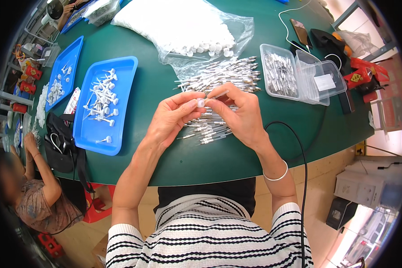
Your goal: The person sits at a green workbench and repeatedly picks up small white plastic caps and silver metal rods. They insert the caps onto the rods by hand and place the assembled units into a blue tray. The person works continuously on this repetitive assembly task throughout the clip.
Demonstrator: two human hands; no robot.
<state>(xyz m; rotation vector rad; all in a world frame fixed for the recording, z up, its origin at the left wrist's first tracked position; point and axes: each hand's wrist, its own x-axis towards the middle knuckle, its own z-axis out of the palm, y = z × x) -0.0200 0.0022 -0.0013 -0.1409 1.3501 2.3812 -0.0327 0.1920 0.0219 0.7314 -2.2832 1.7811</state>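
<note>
Above the green table (174,167), both of my hands meet over a heap of thin metal-and-white rods (210,129). My left hand (172,116) pinches a small white round cap (200,103) between thumb and fingertips. A thin, pale rod (220,94) is pinched in my right hand (239,111), its near end close to the cap. Whether the two parts touch is hidden by my fingertips. To the left, a blue tray (128,96) holds several white-capped rods, mostly piled in its middle. Beyond the rods, loose white caps (212,46) spill from a large transparent bag (241,27).
A transparent box of rods (279,71) stands right, its lid (324,85) beside it. A phone (300,32) lies behind. Another blue tray (77,53) and a black bag (60,143) are left, near a seated co-worker (47,194). A black cable (304,187) runs past my right arm.
</note>
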